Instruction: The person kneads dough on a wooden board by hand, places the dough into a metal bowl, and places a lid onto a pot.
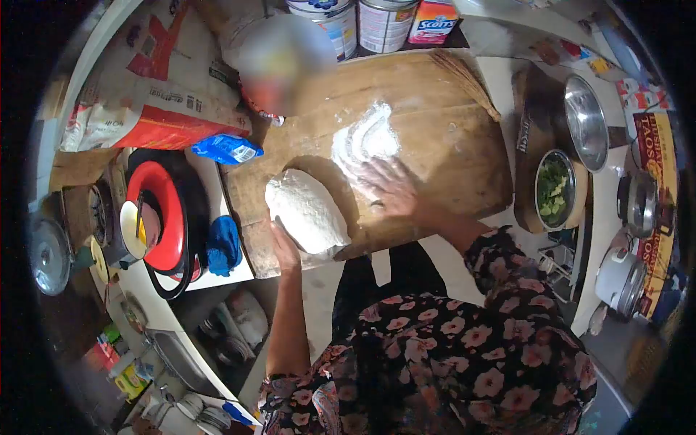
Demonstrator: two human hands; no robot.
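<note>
A large, pale lump of dough is at the front left of the wooden board, with a dark shadow along its far side. My left hand cups the dough's near left side, its fingers partly hidden behind it. I cannot tell whether the dough is lifted or rests on the board. To the right, my right hand lies palm down with fingers spread at the near edge of a patch of white flour. Finger tracks curve through the flour. A ring shows on that hand.
A whisk broom lies along the board's back right edge. On the left are a flour bag, a blue packet, a red basin and a blue cloth. A bowl of chopped greens stands at right; cans line the back.
</note>
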